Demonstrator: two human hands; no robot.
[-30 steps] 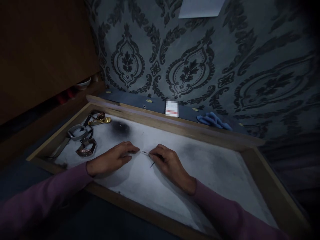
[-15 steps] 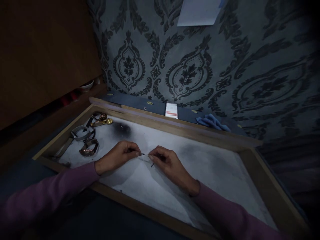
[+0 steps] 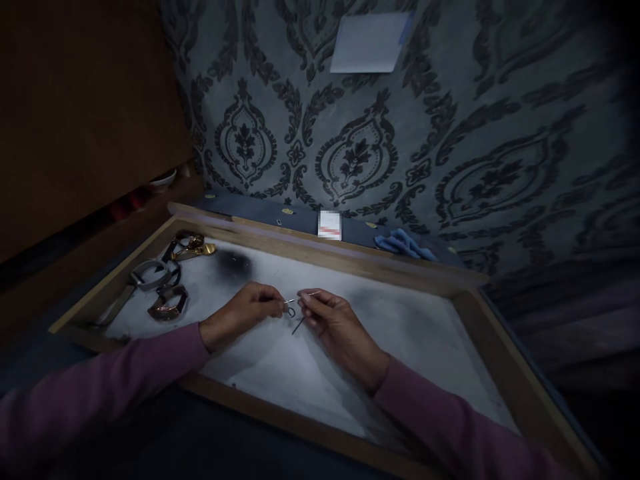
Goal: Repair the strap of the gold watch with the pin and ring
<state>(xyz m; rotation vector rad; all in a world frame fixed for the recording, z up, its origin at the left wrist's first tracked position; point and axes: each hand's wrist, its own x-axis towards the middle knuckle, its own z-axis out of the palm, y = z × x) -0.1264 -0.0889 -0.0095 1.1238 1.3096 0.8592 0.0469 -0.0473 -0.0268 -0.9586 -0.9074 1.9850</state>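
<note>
Over the middle of the wooden tray, my left hand (image 3: pixel 255 308) pinches a small, thin shiny metal piece (image 3: pixel 289 302) between thumb and fingertips. A little dark loop (image 3: pixel 291 312) shows just below that piece; I cannot tell whether it is joined to it. Close on the right, my right hand (image 3: pixel 333 320) is closed, with a thin dark rod (image 3: pixel 299 325) sticking out below its fingers. A fine shiny sliver (image 3: pixel 314 293) lies along the top of its fingertips. The two hands' fingertips are a small gap apart.
The shallow wooden tray (image 3: pixel 280 413) has a white lining. Several wristwatches (image 3: pixel 169 303) lie at its left end. Behind its far rim are a small white box (image 3: pixel 329 225) and a crumpled blue cloth (image 3: pixel 404 244). A patterned wall (image 3: pixel 355 157) rises behind; a brown wooden panel (image 3: pixel 90 120) is at left.
My right hand has turned, and its dark rod shows longer. The dark loop by my left fingertips has come into view. The whole view has shifted slightly.
</note>
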